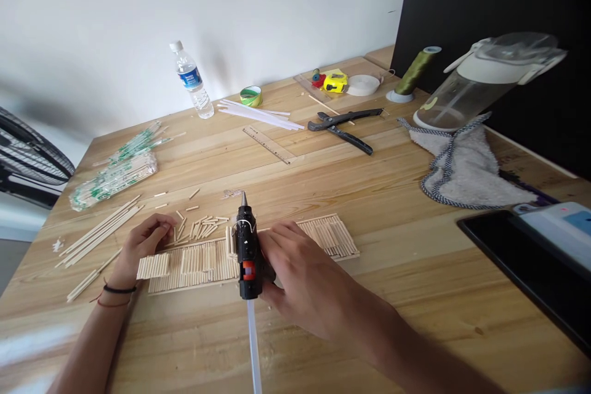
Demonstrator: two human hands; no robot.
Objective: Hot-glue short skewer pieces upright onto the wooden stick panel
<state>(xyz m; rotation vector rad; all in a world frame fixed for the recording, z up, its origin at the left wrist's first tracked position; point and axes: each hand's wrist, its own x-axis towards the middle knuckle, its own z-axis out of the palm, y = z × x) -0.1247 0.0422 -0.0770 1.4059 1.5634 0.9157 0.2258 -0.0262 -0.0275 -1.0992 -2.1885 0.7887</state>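
My right hand grips a black hot glue gun, its nozzle pointing away from me and a clear glue stick trailing from its back. Under the gun lies a long panel of short wooden sticks set side by side, with smaller stick pieces raised on it. The gun and my right hand hide its middle. Beyond the panel's left part my left hand has its fingers pinched together, with a short wooden stick at the tips. Loose cut sticks lie just right of it.
Long sticks and bagged sticks lie at the left. Farther back are a water bottle, glue sticks, a ruler, cutters and a tape measure. A cloth, tumbler and phone lie right.
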